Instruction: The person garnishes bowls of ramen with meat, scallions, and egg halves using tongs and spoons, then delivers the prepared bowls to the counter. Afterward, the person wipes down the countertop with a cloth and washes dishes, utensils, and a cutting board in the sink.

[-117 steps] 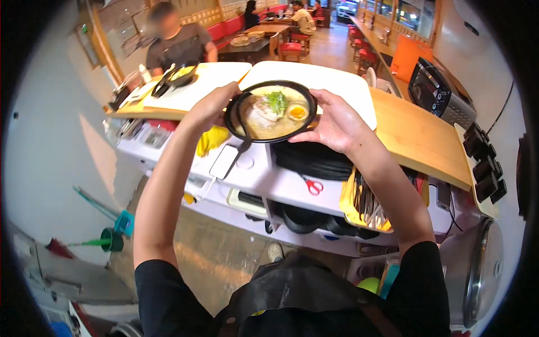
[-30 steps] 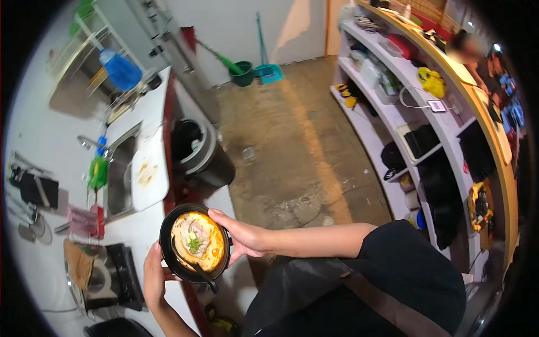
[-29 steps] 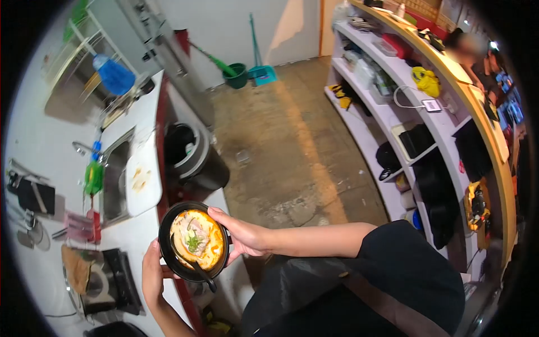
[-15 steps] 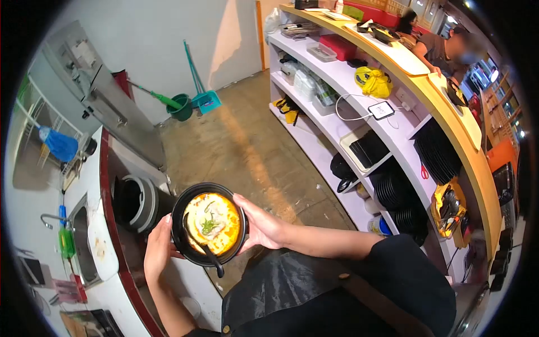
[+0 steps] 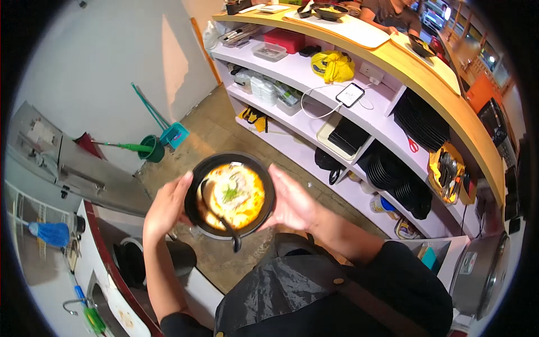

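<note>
A black bowl is held between both hands, in front of a dark apron. In it is a pale, orange-streaked soup with shredded greens on top. A black spoon leans in the bowl, its handle sticking out over the near rim. My left hand grips the left side of the bowl, some fingers hidden beneath. On the right side, my right hand holds the rim, thumb up and fingers partly under the bowl.
Shelves with stacked black dishes, a phone and a yellow bag curve along the right. Above runs a wooden counter with bowls on trays; a person sits behind. Lower left are a bin and sink counter.
The view has swung from the sink side towards the shelves and counter. Both hands still hold the bowl, which now appears higher and further right in the view.
</note>
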`<action>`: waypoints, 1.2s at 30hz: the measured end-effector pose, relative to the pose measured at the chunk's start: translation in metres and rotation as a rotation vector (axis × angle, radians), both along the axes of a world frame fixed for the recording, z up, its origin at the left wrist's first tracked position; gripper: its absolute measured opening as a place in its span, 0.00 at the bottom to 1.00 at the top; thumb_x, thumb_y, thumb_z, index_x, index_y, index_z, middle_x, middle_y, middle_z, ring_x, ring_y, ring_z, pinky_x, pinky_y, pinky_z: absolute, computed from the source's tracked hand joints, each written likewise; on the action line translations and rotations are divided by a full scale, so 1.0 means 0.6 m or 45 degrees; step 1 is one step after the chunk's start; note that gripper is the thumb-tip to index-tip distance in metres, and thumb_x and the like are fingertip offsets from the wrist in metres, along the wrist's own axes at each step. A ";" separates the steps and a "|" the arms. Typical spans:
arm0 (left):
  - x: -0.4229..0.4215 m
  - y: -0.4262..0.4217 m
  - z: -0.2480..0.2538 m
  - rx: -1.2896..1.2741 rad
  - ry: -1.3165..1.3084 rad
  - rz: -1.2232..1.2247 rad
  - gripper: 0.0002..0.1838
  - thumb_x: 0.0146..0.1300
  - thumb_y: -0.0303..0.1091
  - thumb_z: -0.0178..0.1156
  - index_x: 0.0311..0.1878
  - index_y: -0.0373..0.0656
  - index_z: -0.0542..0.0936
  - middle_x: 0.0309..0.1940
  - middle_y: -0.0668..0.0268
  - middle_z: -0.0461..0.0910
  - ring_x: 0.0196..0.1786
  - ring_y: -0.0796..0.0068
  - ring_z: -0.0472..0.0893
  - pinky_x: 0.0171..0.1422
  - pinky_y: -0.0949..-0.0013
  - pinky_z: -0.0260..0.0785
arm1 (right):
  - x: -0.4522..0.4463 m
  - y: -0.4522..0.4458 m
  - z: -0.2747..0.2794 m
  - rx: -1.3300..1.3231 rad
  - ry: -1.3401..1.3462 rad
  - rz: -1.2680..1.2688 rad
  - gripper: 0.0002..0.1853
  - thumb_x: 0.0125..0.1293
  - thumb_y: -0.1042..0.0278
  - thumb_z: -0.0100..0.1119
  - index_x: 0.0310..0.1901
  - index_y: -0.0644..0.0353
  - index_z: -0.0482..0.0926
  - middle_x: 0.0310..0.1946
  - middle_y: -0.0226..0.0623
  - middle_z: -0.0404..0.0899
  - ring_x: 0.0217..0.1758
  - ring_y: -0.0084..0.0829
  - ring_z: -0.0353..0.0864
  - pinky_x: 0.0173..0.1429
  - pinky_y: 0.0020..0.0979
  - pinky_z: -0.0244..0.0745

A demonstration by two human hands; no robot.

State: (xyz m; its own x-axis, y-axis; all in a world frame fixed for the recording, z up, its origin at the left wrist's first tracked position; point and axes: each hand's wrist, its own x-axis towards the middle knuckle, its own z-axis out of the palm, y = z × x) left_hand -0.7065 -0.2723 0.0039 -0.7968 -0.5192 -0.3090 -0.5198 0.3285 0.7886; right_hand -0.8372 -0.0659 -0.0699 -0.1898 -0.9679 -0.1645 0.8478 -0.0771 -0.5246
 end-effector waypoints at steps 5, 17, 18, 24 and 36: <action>-0.192 -0.021 0.048 0.021 0.105 -0.329 0.33 0.65 0.59 0.44 0.41 0.30 0.75 0.22 0.60 0.77 0.16 0.70 0.77 0.19 0.72 0.72 | -0.136 0.012 0.048 0.033 0.119 -0.295 0.32 0.69 0.39 0.29 0.67 0.50 0.54 0.63 0.46 0.63 0.61 0.50 0.69 0.50 0.64 0.71; -0.762 0.048 0.098 0.238 0.342 -0.803 0.28 0.64 0.56 0.47 0.50 0.39 0.74 0.34 0.61 0.79 0.21 0.75 0.78 0.22 0.75 0.75 | -0.633 0.129 0.179 0.166 0.358 -0.553 0.33 0.70 0.42 0.27 0.66 0.59 0.53 0.62 0.50 0.63 0.60 0.54 0.69 0.47 0.64 0.72; -0.818 0.051 0.090 0.286 0.335 -0.799 0.27 0.65 0.56 0.46 0.48 0.38 0.75 0.32 0.61 0.79 0.21 0.75 0.79 0.22 0.74 0.75 | -0.680 0.139 0.184 0.169 0.370 -0.546 0.33 0.70 0.42 0.29 0.67 0.59 0.51 0.62 0.52 0.62 0.58 0.56 0.70 0.44 0.63 0.74; -1.041 0.095 0.091 0.364 0.490 -0.720 0.31 0.66 0.53 0.45 0.45 0.26 0.75 0.31 0.55 0.79 0.23 0.65 0.82 0.24 0.70 0.78 | -0.934 0.187 0.187 0.237 0.406 -0.475 0.34 0.69 0.39 0.26 0.67 0.59 0.52 0.61 0.49 0.65 0.57 0.53 0.71 0.45 0.61 0.75; -1.205 0.144 0.021 0.236 0.767 -0.481 0.23 0.58 0.40 0.55 0.53 0.35 0.68 0.33 0.54 0.77 0.36 0.59 0.78 0.34 0.59 0.71 | -1.182 0.221 0.138 0.565 0.552 -0.886 0.25 0.71 0.55 0.42 0.65 0.59 0.61 0.65 0.35 0.63 0.65 0.34 0.64 0.67 0.39 0.62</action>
State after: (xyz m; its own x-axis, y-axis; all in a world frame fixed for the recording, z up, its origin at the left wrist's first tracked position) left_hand -1.4297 -0.1857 0.0167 -0.9705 -0.1570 0.1828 0.1435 0.2328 0.9619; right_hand -1.5464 0.0666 0.0129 -0.8351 -0.4787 -0.2711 0.4093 -0.2114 -0.8876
